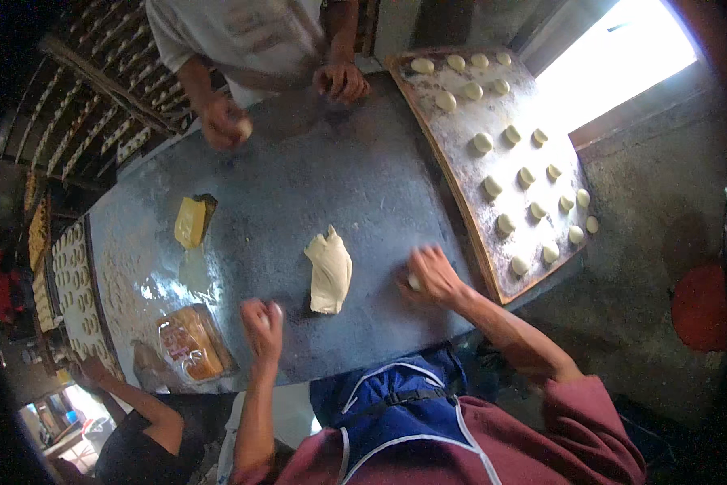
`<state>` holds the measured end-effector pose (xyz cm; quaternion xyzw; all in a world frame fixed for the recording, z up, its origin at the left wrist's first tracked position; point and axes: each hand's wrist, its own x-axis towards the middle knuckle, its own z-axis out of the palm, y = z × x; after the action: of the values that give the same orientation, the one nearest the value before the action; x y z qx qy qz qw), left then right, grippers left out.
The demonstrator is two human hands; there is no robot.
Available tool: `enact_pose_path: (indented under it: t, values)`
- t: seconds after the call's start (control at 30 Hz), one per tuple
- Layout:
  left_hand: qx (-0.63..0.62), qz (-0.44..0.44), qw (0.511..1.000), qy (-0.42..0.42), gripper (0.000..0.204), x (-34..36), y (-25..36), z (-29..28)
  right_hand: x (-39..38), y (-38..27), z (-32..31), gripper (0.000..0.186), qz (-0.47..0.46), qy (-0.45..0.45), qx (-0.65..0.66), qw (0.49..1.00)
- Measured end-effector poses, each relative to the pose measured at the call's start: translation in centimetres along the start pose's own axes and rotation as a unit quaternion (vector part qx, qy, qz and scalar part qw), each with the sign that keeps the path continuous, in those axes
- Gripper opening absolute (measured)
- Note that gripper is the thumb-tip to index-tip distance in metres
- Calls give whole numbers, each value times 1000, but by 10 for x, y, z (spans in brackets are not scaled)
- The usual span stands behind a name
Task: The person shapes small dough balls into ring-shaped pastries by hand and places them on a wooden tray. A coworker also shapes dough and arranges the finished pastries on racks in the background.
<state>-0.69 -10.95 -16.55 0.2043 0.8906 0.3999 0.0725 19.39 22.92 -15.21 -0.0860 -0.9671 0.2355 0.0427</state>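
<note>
Fingers of the right hand (432, 275) bent, cupped low over a small pale dough ball (414, 281); blurred, so finger contact is hard to read. Fingers of the left hand (262, 322) curled in tight around a small whitish dough piece (277, 309), most of it hidden by the fist.

Large cream-coloured, folded dough slab (329, 273) lies between the hands, touching neither, nearer the near edge of the grey smooth-topped bench (371, 178) than the far one. Wooden-rimmed floured board (493, 113) at the bench's right end, set with pale rounded pieces. Toward the left edge: yellow rectangular block of fat (189, 218); nearer the near-left corner, a clear plastic package with brown contents (195, 343). Co-worker in a pale shirt (250, 40) at the far edge.

Risks, as I judge them. Right forearm passes close by the board's near-left corner; a wide elbow swing could knock the rim and roll the pieces there. One piece sits right at the board's right edge, likeliest to drop if jolted. Too hard a palm could flatten or tear the ball; uneven pressure, a lopsided one. Uncovered, the slab may skin over. Grease from the block, if it spreads, would make pieces skid rather than grip.
</note>
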Motion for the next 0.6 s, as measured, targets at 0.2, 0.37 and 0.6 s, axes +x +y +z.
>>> enact_pose_path:
  t: [0.2, 0.37, 0.6]
  values:
    - [22, 199, 980, -7, 24, -45, 17, 21, -48, -28, 38, 33, -48, 14, 92, 995]
    - [-27, -54, 995, 77, 27, 25, -1, 16, 10, -26, 10, 37, 32, 66, 8, 997]
    - [50, 188, 981, -24, 26, -13, -28, -5, -19, 5, 11, 30, -23, 53, 62, 996]
